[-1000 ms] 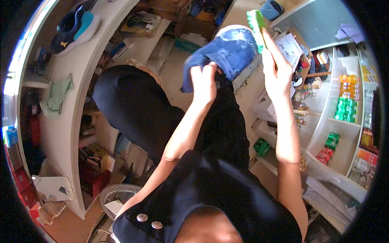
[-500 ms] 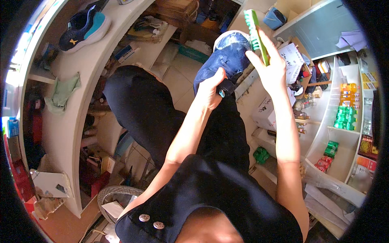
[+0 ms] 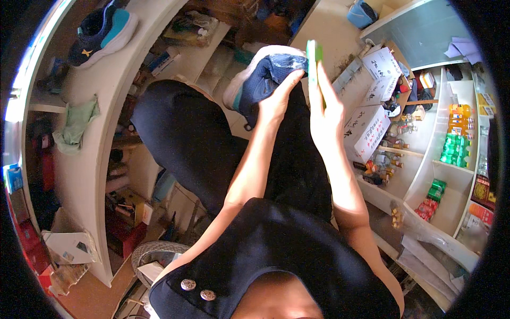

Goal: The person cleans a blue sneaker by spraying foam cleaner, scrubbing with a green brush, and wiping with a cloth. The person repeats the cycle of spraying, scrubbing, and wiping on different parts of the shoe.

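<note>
A dark blue shoe (image 3: 259, 81) with a white sole is tilted on its side above my lap, whitish suds showing on its upper. My left hand (image 3: 278, 102) grips it, the thumb pointing up along the near side. In my right hand (image 3: 327, 112) is a green scrubbing brush (image 3: 317, 55), held nearly upright at the shoe's right side. Its bristles face left, close against the shoe; whether they touch cannot be made out. A matching blue and teal shoe (image 3: 109, 38) rests on the counter at the far left.
A pale green cloth (image 3: 77, 125) drapes over the white counter (image 3: 87, 178) on my left. White cartons (image 3: 366, 133) stand to the right, before shelves of bottles (image 3: 455, 149). A blue bucket (image 3: 362, 15) is at the back right. My black-trousered knee (image 3: 180, 122) juts out left.
The shoe has turned over and shifted left, showing its pale sole edge. My right hand has brought the brush left and lower, from above the shoe to its right side.
</note>
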Demonstrator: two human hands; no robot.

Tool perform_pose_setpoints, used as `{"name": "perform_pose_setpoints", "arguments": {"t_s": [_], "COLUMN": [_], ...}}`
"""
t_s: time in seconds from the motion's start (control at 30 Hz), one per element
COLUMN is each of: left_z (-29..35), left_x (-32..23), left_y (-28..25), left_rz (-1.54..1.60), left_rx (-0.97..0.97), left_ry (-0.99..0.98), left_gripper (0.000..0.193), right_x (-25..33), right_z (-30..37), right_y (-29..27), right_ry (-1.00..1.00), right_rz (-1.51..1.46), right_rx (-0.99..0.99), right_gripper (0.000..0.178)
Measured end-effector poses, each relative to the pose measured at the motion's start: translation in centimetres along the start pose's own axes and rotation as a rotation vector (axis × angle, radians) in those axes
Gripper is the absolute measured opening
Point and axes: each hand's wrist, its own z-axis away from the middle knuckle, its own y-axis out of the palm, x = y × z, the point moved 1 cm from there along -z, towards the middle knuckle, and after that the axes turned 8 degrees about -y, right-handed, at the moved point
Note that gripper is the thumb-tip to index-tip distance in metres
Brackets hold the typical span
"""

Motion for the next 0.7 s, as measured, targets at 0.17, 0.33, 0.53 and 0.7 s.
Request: {"name": "perform_pose_setpoints", "arguments": {"t_s": [0.17, 0.33, 0.53, 0.7], "left_z": [0.3, 0.9, 0.9, 0.6], "left_x": [1.0, 2.3, 3.0, 3.2], "left_y": [-0.6, -0.6, -0.5, -0.1], "left_rz": [0.192, 0.105, 0.030, 0.266], "left_rx": [-0.165, -0.195, -0.167, -0.188], "left_ry": [-0.273, -0.244, -0.234, -0.318], "left_gripper": [0.019, 0.021, 0.023, 0.025], "right_x": [0.2, -0.1, -1.4, -1.7], "right_z": [0.1, -2.8, -3.0, -2.8], "right_y": [1.0, 1.1, 1.6, 2.6], "right_ry": [-0.050, 0.141, 0.088, -0.057], "right_rz": [0.080, 0.024, -0.028, 0.080], "right_rx": [-0.006, 0.017, -0.021, -0.053], "right_gripper": [0.040, 0.042, 0.041, 0.044]}}
